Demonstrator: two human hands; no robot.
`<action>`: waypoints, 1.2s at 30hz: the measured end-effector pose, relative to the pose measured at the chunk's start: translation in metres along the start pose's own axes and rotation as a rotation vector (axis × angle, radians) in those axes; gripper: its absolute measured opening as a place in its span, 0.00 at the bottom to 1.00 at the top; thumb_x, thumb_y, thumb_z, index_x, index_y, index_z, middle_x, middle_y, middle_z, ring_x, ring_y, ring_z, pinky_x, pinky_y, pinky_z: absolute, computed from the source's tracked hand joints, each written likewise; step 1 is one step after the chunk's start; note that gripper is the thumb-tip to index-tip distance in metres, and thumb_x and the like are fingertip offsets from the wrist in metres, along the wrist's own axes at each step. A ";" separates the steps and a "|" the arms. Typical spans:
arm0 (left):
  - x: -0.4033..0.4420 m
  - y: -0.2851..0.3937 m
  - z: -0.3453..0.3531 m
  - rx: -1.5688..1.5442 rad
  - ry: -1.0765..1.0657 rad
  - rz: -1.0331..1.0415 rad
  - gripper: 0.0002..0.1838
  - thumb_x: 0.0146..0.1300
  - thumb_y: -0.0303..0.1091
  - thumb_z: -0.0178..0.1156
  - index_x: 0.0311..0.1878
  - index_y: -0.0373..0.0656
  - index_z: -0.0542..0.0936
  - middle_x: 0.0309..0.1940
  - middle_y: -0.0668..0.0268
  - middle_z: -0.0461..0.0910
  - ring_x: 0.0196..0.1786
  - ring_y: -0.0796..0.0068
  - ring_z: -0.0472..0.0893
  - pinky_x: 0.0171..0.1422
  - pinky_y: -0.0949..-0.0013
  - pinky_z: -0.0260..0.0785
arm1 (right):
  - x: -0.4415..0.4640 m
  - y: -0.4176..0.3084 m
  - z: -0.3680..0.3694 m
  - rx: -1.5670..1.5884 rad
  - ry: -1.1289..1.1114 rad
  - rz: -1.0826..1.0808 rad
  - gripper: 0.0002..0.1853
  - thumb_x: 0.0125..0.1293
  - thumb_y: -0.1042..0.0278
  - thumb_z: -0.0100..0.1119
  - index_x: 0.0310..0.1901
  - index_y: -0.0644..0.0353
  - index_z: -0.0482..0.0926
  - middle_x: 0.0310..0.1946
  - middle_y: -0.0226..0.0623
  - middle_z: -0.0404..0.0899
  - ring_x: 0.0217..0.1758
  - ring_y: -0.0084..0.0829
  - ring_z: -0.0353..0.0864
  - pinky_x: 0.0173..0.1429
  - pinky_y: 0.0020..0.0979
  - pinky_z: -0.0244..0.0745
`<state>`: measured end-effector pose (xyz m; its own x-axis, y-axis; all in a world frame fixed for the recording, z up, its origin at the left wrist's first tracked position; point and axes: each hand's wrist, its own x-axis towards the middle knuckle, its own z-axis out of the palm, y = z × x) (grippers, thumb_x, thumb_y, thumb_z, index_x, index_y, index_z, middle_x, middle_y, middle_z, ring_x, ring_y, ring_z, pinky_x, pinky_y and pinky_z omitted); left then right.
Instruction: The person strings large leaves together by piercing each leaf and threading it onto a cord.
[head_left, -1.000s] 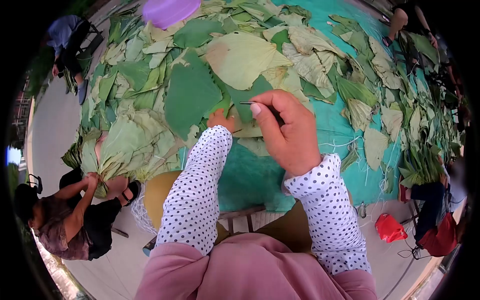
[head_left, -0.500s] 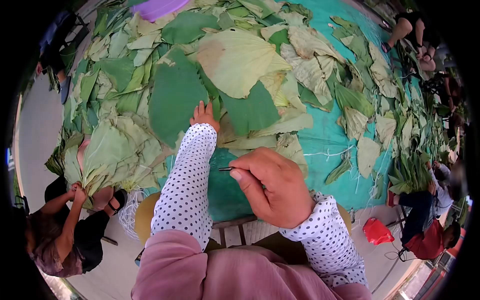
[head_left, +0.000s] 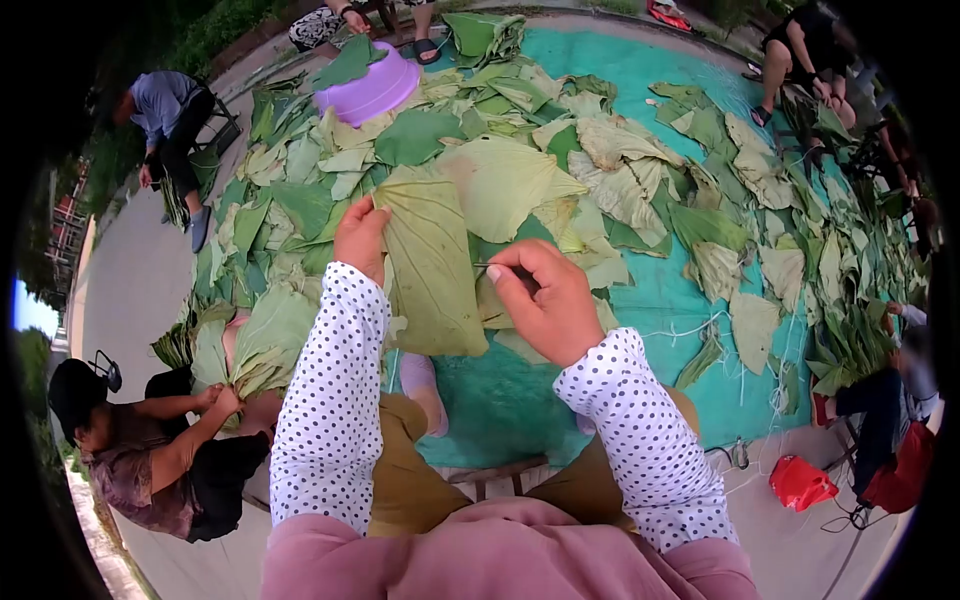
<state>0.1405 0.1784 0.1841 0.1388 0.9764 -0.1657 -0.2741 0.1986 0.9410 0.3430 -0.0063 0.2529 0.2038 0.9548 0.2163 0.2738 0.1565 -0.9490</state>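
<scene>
My left hand (head_left: 361, 238) pinches the upper left edge of a large veined leaf (head_left: 428, 262), which hangs upright in front of me with its paler side showing. To the right of that leaf, my right hand (head_left: 552, 300) is closed on a thin dark tool (head_left: 487, 265), whose tip points left at the leaf's right edge. Whether tip and leaf touch, I cannot tell. Behind both hands lies a pile of flat green and yellowish leaves (head_left: 500, 185).
A teal sheet (head_left: 640, 350) lies under the leaves. A purple basin (head_left: 372, 88) stands at the far left. A person (head_left: 165, 450) at the left holds a leaf bundle (head_left: 265, 345). Other people sit around. A red bag (head_left: 802, 482) lies at the right.
My left hand has lifted a leaf from the pile and turned its pale side up. My right hand, with the tool, has moved up and right beside it. The view has shifted.
</scene>
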 end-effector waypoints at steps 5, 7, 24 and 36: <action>-0.092 0.027 0.031 -0.117 -0.069 -0.093 0.10 0.67 0.24 0.51 0.50 0.35 0.73 0.45 0.60 0.79 0.45 0.70 0.80 0.53 0.67 0.73 | -0.003 0.008 0.000 -0.044 0.042 -0.048 0.04 0.62 0.72 0.59 0.37 0.62 0.77 0.32 0.41 0.77 0.30 0.37 0.78 0.35 0.32 0.73; -0.105 0.022 0.035 -0.189 -0.104 -0.130 0.10 0.67 0.23 0.51 0.50 0.34 0.73 0.45 0.61 0.80 0.47 0.72 0.79 0.54 0.69 0.72 | -0.003 0.012 0.003 -0.085 0.037 -0.069 0.05 0.62 0.71 0.59 0.36 0.62 0.77 0.32 0.41 0.77 0.30 0.38 0.78 0.36 0.33 0.73; -0.117 0.004 0.049 -0.101 -0.215 -0.128 0.13 0.66 0.22 0.54 0.53 0.35 0.74 0.46 0.67 0.78 0.46 0.80 0.76 0.53 0.75 0.69 | 0.013 0.027 0.027 -0.341 0.026 -0.182 0.04 0.58 0.71 0.59 0.32 0.61 0.76 0.32 0.42 0.77 0.31 0.45 0.78 0.35 0.39 0.73; -0.123 0.003 0.054 -0.053 -0.235 -0.130 0.16 0.65 0.23 0.58 0.55 0.35 0.75 0.48 0.67 0.79 0.48 0.80 0.76 0.56 0.75 0.68 | 0.009 0.029 0.023 -0.340 0.015 -0.151 0.04 0.59 0.73 0.60 0.32 0.63 0.76 0.29 0.43 0.76 0.30 0.43 0.77 0.34 0.37 0.71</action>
<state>0.1744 0.0539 0.2232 0.3918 0.8969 -0.2053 -0.2879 0.3314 0.8985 0.3309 0.0131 0.2216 0.1506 0.9231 0.3538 0.5976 0.2001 -0.7764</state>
